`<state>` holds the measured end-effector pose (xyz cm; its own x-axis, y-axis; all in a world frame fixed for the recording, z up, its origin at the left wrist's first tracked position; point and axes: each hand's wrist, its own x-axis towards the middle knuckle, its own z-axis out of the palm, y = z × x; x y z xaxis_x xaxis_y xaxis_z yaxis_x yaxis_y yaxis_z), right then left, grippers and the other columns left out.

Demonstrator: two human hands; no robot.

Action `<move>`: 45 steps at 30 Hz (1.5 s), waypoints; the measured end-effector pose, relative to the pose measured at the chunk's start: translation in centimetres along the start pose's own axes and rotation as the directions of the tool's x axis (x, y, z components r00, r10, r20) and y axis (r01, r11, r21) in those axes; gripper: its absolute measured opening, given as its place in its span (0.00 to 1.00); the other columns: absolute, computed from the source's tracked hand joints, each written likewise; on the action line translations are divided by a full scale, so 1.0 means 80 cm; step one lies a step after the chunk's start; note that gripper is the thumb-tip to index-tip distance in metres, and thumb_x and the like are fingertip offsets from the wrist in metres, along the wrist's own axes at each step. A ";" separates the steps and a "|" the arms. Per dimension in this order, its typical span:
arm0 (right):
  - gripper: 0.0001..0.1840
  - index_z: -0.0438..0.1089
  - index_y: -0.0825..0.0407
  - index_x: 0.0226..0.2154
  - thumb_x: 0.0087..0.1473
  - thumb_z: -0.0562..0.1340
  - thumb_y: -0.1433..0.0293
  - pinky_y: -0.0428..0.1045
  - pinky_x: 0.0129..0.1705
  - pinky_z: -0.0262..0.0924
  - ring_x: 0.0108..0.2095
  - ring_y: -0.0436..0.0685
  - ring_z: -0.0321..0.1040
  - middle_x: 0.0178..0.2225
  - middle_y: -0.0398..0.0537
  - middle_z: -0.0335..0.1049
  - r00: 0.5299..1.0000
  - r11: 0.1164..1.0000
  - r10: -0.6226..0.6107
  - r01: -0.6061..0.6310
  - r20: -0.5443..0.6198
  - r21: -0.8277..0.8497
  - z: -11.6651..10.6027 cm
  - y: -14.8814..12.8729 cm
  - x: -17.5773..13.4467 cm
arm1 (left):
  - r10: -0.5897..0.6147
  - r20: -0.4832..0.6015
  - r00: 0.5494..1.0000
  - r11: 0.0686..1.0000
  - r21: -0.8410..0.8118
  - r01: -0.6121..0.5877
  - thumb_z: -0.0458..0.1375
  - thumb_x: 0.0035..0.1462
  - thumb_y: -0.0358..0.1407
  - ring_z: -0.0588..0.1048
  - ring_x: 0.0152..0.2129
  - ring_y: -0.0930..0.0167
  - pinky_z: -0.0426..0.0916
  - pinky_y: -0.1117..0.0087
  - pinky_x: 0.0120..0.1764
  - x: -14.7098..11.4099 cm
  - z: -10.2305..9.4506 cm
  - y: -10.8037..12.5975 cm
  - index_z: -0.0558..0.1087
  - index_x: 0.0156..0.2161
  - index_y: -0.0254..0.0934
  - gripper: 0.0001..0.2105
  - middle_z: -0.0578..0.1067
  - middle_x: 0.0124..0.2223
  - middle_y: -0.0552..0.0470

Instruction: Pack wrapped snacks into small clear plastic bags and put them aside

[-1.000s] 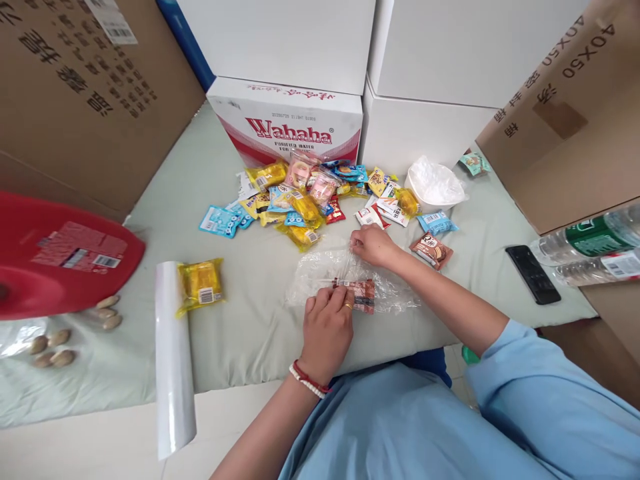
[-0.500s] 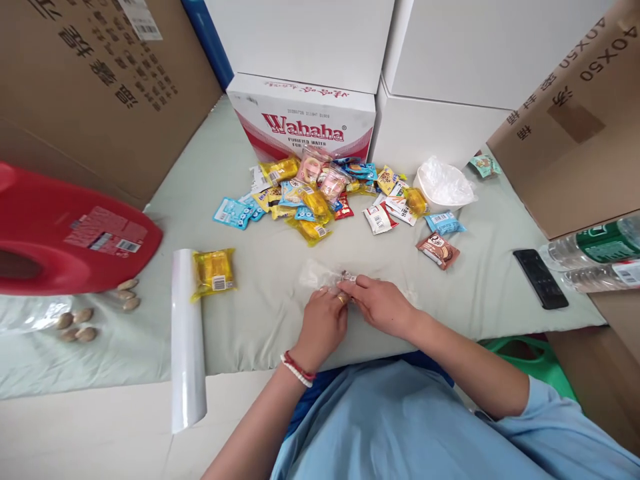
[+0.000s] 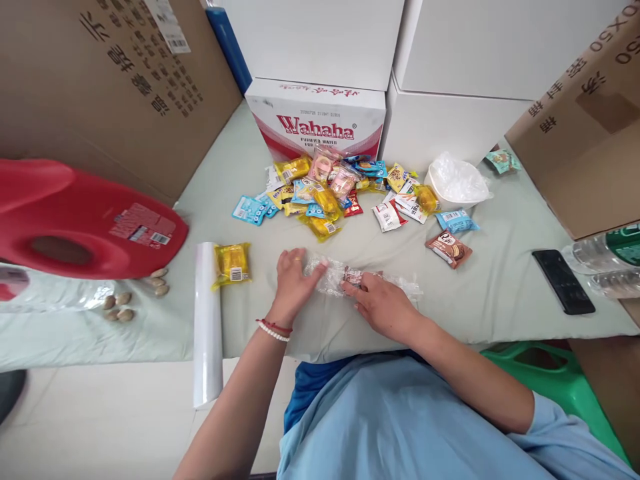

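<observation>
A crinkled sheet of clear plastic film [image 3: 330, 281] lies on the cloth in front of me, stretched sideways. At its left end rests my left hand [image 3: 296, 285], fingers and thumb spread apart, the thumb touching the film's edge. In the middle of the film is a small brown-and-white snack packet [image 3: 353, 274]. My right hand [image 3: 387, 307] has its bent fingers on that packet and covers part of it. Beyond the hands lies a heap of wrapped snacks [image 3: 325, 200], with a brown biscuit packet [image 3: 449, 249] to the right.
A white roll [image 3: 207, 333] overhangs the front edge beside a yellow packet [image 3: 233, 264]. A red jug [image 3: 95, 227] and several nuts [image 3: 125, 315] lie at left. A white bowl holding plastic [image 3: 457, 183], a phone [image 3: 563, 281] and bottles [image 3: 607, 257] are at right. Cartons [image 3: 315, 117] stand behind.
My left hand has moved left, away from my right hand, and its fingers have spread. More of the film and the packet shows. The view has shifted slightly left.
</observation>
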<state>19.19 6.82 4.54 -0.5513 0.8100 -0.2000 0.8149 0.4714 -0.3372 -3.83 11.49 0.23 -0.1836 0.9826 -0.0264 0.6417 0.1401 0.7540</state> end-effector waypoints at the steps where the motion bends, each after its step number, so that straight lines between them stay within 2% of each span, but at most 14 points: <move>1: 0.30 0.62 0.46 0.69 0.66 0.61 0.69 0.55 0.45 0.68 0.48 0.64 0.69 0.52 0.58 0.67 0.999 0.999 -0.029 0.029 -0.017 0.043 0.000 0.003 -0.002 | 0.029 0.083 0.996 0.998 0.053 -0.033 0.68 0.50 0.50 0.54 0.69 0.48 0.51 0.45 0.70 0.003 0.004 -0.001 0.77 0.44 0.37 0.21 0.69 0.63 0.38; 4: 0.30 0.62 0.50 0.68 0.66 0.62 0.66 0.58 0.50 0.69 0.49 0.63 0.67 0.52 0.60 0.67 0.986 0.970 -0.124 0.144 -0.113 0.195 0.006 0.013 -0.011 | 0.093 0.135 0.987 0.992 0.070 -0.103 0.68 0.47 0.43 0.60 0.66 0.49 0.56 0.46 0.67 -0.002 0.006 -0.003 0.75 0.32 0.38 0.12 0.72 0.59 0.41; 7: 0.25 0.67 0.53 0.65 0.68 0.59 0.65 0.60 0.52 0.69 0.49 0.64 0.67 0.51 0.61 0.67 0.968 0.943 -0.152 0.203 -0.198 0.265 0.015 0.021 -0.016 | 0.035 0.072 0.997 0.996 -0.088 -0.028 0.64 0.51 0.44 0.74 0.41 0.63 0.71 0.60 0.49 -0.025 -0.003 0.007 0.72 0.31 0.39 0.10 0.74 0.41 0.49; 10: 0.22 0.70 0.52 0.62 0.68 0.59 0.65 0.61 0.50 0.69 0.46 0.64 0.67 0.48 0.59 0.67 0.960 0.932 -0.162 0.224 -0.227 0.286 0.023 0.022 -0.012 | -0.011 0.141 0.990 0.968 -0.245 0.046 0.62 0.55 0.44 0.68 0.24 0.72 0.66 0.70 0.32 -0.052 -0.008 0.037 0.69 0.31 0.40 0.12 0.68 0.27 0.58; 14: 0.19 0.73 0.52 0.57 0.65 0.62 0.68 0.63 0.53 0.67 0.48 0.65 0.67 0.48 0.58 0.69 0.961 0.918 -0.170 0.235 -0.220 0.318 0.021 0.019 -0.007 | 0.137 0.247 0.959 0.942 -0.331 -0.050 0.57 0.62 0.40 0.77 0.33 0.69 0.71 0.68 0.40 -0.070 0.009 0.079 0.77 0.37 0.39 0.08 0.78 0.36 0.52; 18: 0.17 0.75 0.49 0.54 0.65 0.61 0.67 0.59 0.58 0.66 0.54 0.63 0.69 0.54 0.56 0.71 0.952 0.830 -0.218 0.297 -0.215 0.472 -0.001 0.032 -0.017 | 0.323 0.250 0.913 0.941 -0.191 -0.280 0.49 0.65 0.31 0.77 0.43 0.67 0.72 0.64 0.48 -0.066 0.030 0.083 0.79 0.38 0.38 0.15 0.77 0.43 0.47; 21: 0.16 0.76 0.47 0.52 0.69 0.56 0.64 0.56 0.56 0.68 0.50 0.60 0.73 0.50 0.52 0.75 0.956 0.818 0.000 0.168 -0.292 0.550 -0.016 0.052 -0.026 | 0.439 0.221 0.871 0.888 0.039 -0.458 0.50 0.63 0.26 0.75 0.42 0.64 0.73 0.62 0.47 -0.066 0.043 0.077 0.79 0.44 0.35 0.14 0.75 0.44 0.44; 25: 0.20 0.75 0.51 0.52 0.60 0.67 0.59 0.65 0.59 0.63 0.55 0.70 0.66 0.54 0.60 0.71 0.841 0.896 0.400 -0.275 -0.365 0.348 -0.008 0.076 -0.033 | 0.513 0.254 0.820 0.749 0.335 -0.572 0.51 0.66 0.25 0.73 0.42 0.61 0.73 0.59 0.45 -0.082 0.059 0.079 0.76 0.50 0.33 0.14 0.75 0.46 0.42; 29: 0.04 0.75 0.51 0.37 0.56 0.66 0.70 0.61 0.58 0.62 0.57 0.69 0.63 0.55 0.59 0.70 0.886 0.894 0.402 -0.326 -0.230 0.306 0.002 0.085 -0.050 | 0.485 0.287 0.826 0.650 0.514 -0.560 0.51 0.68 0.28 0.73 0.44 0.60 0.73 0.62 0.37 -0.097 0.063 0.081 0.74 0.56 0.34 0.15 0.76 0.48 0.43; 32: 0.02 0.70 0.49 0.36 0.60 0.61 0.69 0.53 0.47 0.64 0.44 0.60 0.70 0.42 0.50 0.73 0.879 0.843 0.417 -0.278 -0.234 0.460 -0.014 0.078 -0.051 | 0.458 0.301 0.837 0.622 0.564 -0.543 0.51 0.69 0.30 0.75 0.43 0.62 0.72 0.64 0.33 -0.102 0.062 0.081 0.73 0.59 0.37 0.17 0.76 0.49 0.44; 37: 0.05 0.65 0.48 0.34 0.62 0.59 0.66 0.46 0.34 0.56 0.29 0.53 0.66 0.27 0.39 0.69 0.906 0.746 0.386 -0.196 -0.173 0.637 -0.034 0.043 0.016 | 0.444 0.353 0.823 0.628 0.532 -0.567 0.49 0.68 0.26 0.78 0.42 0.61 0.73 0.64 0.38 -0.107 0.070 0.086 0.75 0.56 0.34 0.17 0.77 0.52 0.40; 41: 0.06 0.66 0.48 0.32 0.61 0.57 0.72 0.46 0.34 0.54 0.31 0.54 0.67 0.28 0.40 0.71 0.929 0.767 0.351 -0.212 -0.119 0.606 -0.017 0.027 0.066 | 0.437 0.317 0.842 0.802 0.287 -0.524 0.51 0.67 0.29 0.80 0.41 0.63 0.75 0.64 0.39 -0.109 0.050 0.073 0.76 0.52 0.35 0.14 0.71 0.64 0.37; 43: 0.06 0.67 0.48 0.34 0.62 0.55 0.72 0.47 0.35 0.54 0.32 0.54 0.67 0.29 0.42 0.72 0.930 0.800 0.323 -0.169 -0.175 0.576 -0.005 0.029 0.071 | 0.435 0.203 0.877 0.888 0.068 -0.456 0.52 0.69 0.34 0.79 0.45 0.64 0.76 0.64 0.43 -0.107 0.032 0.060 0.76 0.54 0.39 0.14 0.73 0.63 0.41; 45: 0.07 0.67 0.48 0.35 0.63 0.55 0.71 0.47 0.36 0.55 0.32 0.55 0.67 0.31 0.43 0.73 0.922 0.817 0.296 -0.110 -0.248 0.566 0.004 0.033 0.066 | 0.303 0.021 0.953 0.953 -0.029 -0.302 0.51 0.70 0.40 0.78 0.47 0.64 0.76 0.60 0.48 -0.100 0.022 0.047 0.75 0.56 0.41 0.16 0.75 0.59 0.43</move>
<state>18.36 12.22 2.26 -0.2228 0.9732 -0.0565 0.6252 0.0982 -0.7742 1.36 4.39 2.13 0.0348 0.9812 0.1896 0.6456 -0.1669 0.7452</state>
